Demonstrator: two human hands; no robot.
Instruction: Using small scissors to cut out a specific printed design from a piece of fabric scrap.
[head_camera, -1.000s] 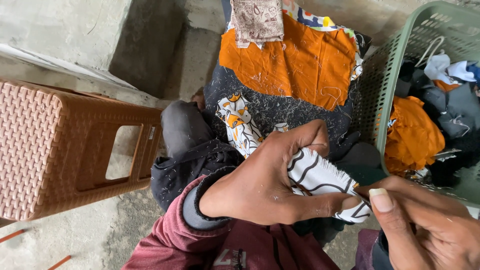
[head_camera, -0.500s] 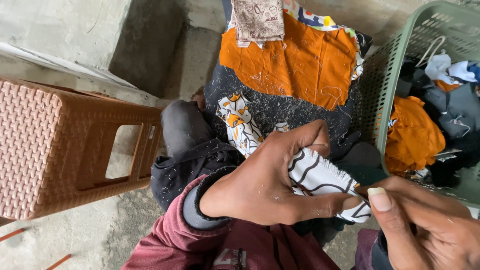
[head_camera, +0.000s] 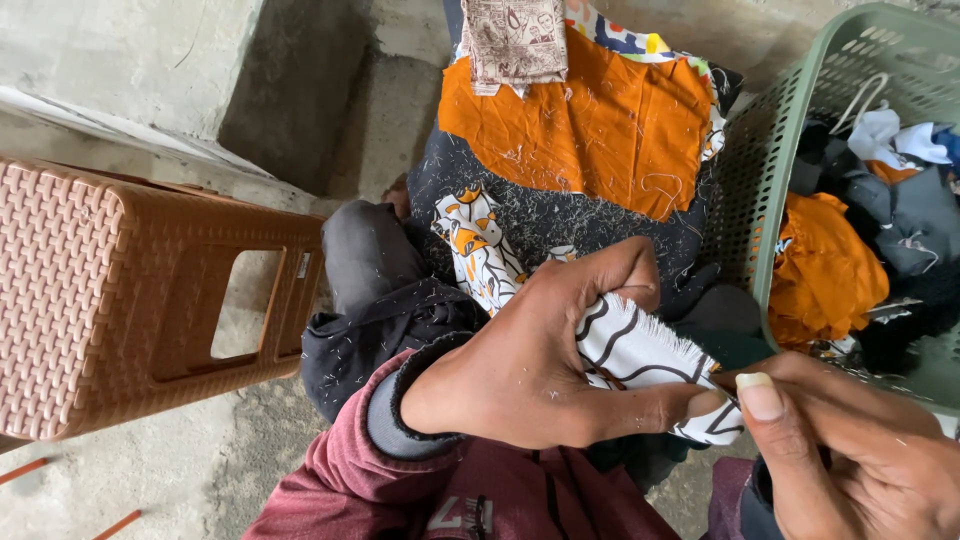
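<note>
We keep L hand (head_camera: 530, 375) clamped on the white-and-black cloth scrap (head_camera: 640, 355) over the lap, just left of the green basket (head_camera: 770, 200), frayed edge taut, while R hand (head_camera: 850, 450) pinches at its corner; best pull threads w/ short, steady tugs.

Right hand (head_camera: 860, 450) edged slightly up toward white patterned cloth (head_camera: 640, 355).

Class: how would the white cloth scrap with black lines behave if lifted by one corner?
The cloth scrap looks floppy, since it bends around the left hand. Probably light, being thin. Its frayed edge may shed threads.
</note>
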